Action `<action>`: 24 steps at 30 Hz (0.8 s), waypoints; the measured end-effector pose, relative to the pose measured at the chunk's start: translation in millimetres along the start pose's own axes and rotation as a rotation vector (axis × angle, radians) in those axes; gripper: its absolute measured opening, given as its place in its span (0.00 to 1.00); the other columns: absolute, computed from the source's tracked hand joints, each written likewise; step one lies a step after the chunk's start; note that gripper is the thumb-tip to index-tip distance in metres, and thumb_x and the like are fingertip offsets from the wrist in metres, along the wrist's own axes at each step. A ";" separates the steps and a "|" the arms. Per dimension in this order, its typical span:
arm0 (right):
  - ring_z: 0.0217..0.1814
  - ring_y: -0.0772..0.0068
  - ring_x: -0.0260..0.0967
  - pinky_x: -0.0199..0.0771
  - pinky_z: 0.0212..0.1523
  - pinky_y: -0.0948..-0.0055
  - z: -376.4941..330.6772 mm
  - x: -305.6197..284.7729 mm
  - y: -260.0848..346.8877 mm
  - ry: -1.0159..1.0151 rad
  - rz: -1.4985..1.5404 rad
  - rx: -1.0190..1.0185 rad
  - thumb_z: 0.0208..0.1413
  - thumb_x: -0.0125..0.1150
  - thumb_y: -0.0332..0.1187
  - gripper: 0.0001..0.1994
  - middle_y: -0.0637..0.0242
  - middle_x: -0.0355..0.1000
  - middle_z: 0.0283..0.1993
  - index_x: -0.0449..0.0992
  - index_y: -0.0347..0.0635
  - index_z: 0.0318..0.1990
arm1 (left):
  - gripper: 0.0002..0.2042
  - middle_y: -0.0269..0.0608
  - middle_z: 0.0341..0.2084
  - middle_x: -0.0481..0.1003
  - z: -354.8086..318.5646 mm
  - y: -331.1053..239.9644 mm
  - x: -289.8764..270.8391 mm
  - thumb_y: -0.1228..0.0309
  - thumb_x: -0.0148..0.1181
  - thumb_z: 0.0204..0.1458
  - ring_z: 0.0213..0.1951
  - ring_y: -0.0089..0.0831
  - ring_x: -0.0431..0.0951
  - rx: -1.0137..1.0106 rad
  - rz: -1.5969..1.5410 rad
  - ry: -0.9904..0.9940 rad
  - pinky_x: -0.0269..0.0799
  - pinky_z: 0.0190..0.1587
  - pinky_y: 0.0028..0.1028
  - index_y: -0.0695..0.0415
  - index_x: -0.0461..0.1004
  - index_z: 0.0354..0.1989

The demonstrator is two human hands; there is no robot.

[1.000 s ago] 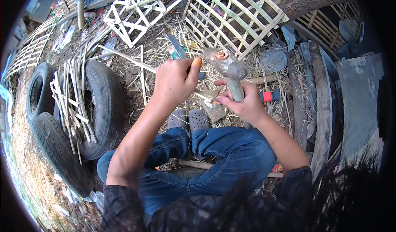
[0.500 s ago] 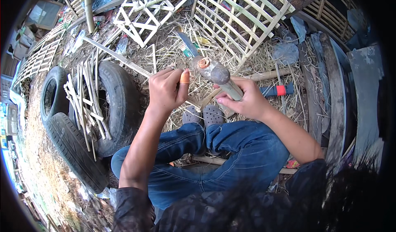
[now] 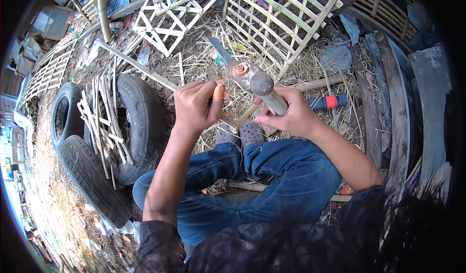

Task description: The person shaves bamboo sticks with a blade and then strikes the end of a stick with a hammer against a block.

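While our left hand (image 3: 196,109) pinches a thin pale bamboo strip (image 3: 145,69) in clenched fingers, our right hand (image 3: 290,113) grips a grey wooden-handled hammer (image 3: 252,80) raised over it. We judge the striking step is on; the blow needs careful aim. Two black tyres (image 3: 141,127) carry loose slats (image 3: 104,122).

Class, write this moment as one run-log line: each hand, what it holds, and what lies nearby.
left hand: pinches bamboo strip | right hand: grips hammer raised over strip | nearby: tyres, bamboo lattice
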State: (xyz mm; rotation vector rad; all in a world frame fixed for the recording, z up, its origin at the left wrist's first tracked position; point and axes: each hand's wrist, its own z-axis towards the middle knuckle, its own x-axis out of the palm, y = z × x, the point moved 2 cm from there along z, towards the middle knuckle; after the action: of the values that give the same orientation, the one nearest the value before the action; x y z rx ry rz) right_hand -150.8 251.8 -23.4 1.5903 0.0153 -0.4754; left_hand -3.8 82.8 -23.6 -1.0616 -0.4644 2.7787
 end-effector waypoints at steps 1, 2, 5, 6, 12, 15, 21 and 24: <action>0.32 0.83 0.74 0.74 0.37 0.79 -1.0 -0.9 0.0 0.005 0.015 0.009 0.43 0.72 0.26 0.16 0.69 0.76 0.30 0.76 0.37 0.41 | 0.13 0.40 0.08 0.61 1.7 -2.3 -0.9 0.75 0.59 0.49 0.11 0.38 0.64 -0.042 0.002 -0.007 0.57 0.16 0.34 0.58 0.65 0.14; 0.32 0.83 0.74 0.74 0.37 0.79 -1.7 -1.2 0.6 0.004 0.017 0.008 0.43 0.72 0.26 0.16 0.69 0.76 0.30 0.76 0.37 0.41 | 0.13 0.41 0.07 0.60 2.7 -4.4 -1.1 0.75 0.58 0.49 0.10 0.38 0.63 -0.084 0.005 -0.013 0.56 0.15 0.34 0.59 0.65 0.14; 0.32 0.81 0.75 0.75 0.36 0.79 -3.0 0.3 1.9 0.034 0.044 -0.024 0.42 0.74 0.26 0.17 0.68 0.75 0.31 0.76 0.36 0.41 | 0.14 0.41 0.07 0.60 3.4 -9.8 2.4 0.76 0.58 0.50 0.10 0.39 0.63 -0.146 -0.017 -0.052 0.55 0.15 0.34 0.59 0.64 0.14; 0.33 0.81 0.75 0.75 0.36 0.79 -2.4 2.8 2.3 0.034 0.063 -0.033 0.41 0.75 0.26 0.18 0.67 0.75 0.31 0.76 0.36 0.41 | 0.14 0.41 0.07 0.60 3.1 -11.4 4.0 0.76 0.58 0.50 0.10 0.39 0.63 -0.145 -0.020 -0.051 0.55 0.15 0.34 0.59 0.64 0.14; 0.32 0.79 0.76 0.75 0.36 0.77 -3.6 2.1 -5.3 0.025 0.099 0.011 0.40 0.77 0.36 0.20 0.65 0.77 0.29 0.78 0.34 0.39 | 0.14 0.41 0.07 0.61 -0.7 -20.3 7.2 0.76 0.57 0.50 0.10 0.39 0.63 -0.200 -0.053 -0.092 0.56 0.15 0.34 0.60 0.64 0.14; 0.31 0.79 0.76 0.75 0.35 0.76 -6.0 -0.3 -6.8 0.027 0.065 0.033 0.40 0.77 0.39 0.20 0.65 0.77 0.28 0.78 0.35 0.38 | 0.14 0.40 0.07 0.61 0.8 -26.4 8.8 0.75 0.58 0.48 0.10 0.37 0.63 -0.088 -0.091 -0.082 0.57 0.15 0.33 0.58 0.64 0.13; 0.29 0.79 0.75 0.74 0.34 0.76 -5.5 2.3 0.0 0.093 0.012 0.002 0.42 0.76 0.42 0.19 0.64 0.77 0.27 0.80 0.36 0.36 | 0.13 0.40 0.07 0.63 -3.2 -29.4 18.2 0.70 0.59 0.46 0.11 0.39 0.65 0.029 -0.069 -0.139 0.61 0.17 0.33 0.57 0.65 0.13; 0.30 0.79 0.75 0.74 0.34 0.75 -4.6 3.3 -1.0 0.068 -0.015 0.032 0.43 0.75 0.40 0.18 0.64 0.77 0.27 0.80 0.36 0.36 | 0.13 0.41 0.08 0.64 -5.4 -22.3 22.7 0.68 0.58 0.47 0.11 0.40 0.67 -0.038 -0.100 -0.121 0.62 0.17 0.34 0.57 0.66 0.14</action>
State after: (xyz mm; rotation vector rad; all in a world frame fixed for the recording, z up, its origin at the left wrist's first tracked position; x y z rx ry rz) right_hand -146.7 255.4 -25.4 1.6386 0.0710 -0.4349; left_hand -16.8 110.4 -34.3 -0.8557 -0.5703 2.7653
